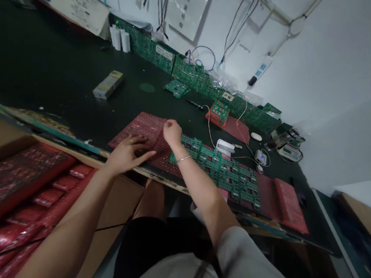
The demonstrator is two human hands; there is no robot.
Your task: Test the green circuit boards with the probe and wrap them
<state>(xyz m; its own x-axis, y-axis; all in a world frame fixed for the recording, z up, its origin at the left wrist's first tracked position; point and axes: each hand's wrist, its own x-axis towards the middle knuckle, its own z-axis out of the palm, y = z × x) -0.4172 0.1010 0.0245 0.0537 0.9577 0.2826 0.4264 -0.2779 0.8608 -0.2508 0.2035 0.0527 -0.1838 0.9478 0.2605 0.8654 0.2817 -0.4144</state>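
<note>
A sheet of red bubble wrap (141,128) lies on the dark table in front of me. My left hand (129,154) rests on its near left part, palm down, with the fingers spread. At its right side my right hand (172,133) is closed, pinching a raised edge of the wrap. Just right of that hand, a row of several green circuit boards (223,170) lies along the near table edge, on more red wrap. My right wrist and forearm hide part of the row's left end.
Wrapped red packages (42,183) fill a cardboard box at lower left. A red bubble-wrap bundle (291,205) lies at the right end. Farther back are a small box (108,85), a pen-like tool (195,104) with a cable, a board on a red stack (219,113) and upright green boards (154,50).
</note>
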